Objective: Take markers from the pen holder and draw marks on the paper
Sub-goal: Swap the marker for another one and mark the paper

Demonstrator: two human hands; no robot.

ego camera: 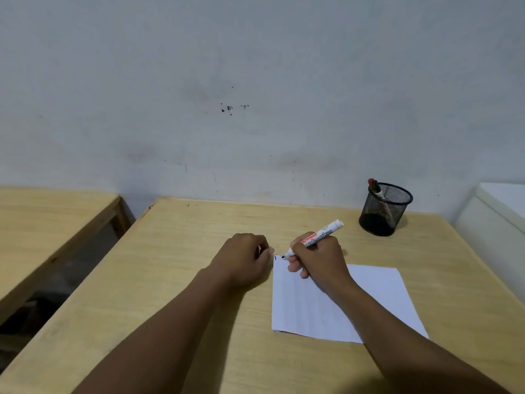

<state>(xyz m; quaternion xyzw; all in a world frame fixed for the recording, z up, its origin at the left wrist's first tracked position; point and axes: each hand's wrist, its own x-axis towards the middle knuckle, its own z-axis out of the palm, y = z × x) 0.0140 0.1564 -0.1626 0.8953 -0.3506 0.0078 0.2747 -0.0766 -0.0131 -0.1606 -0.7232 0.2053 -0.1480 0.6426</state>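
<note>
The white marker (318,236) in the right hand (318,258), near the far left corner of the paper (377,294), carried red brand letters reading "OWMAN", partly hidden, and dark letters reading "ardmarker". Its smaller print could not be read.

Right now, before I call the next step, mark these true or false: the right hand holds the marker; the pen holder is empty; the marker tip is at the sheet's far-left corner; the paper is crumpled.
1. The right hand holds the marker: true.
2. The pen holder is empty: false, a red-capped marker stands in it.
3. The marker tip is at the far-left corner of the paper: true.
4. The paper is crumpled: false, it lies flat.
</note>
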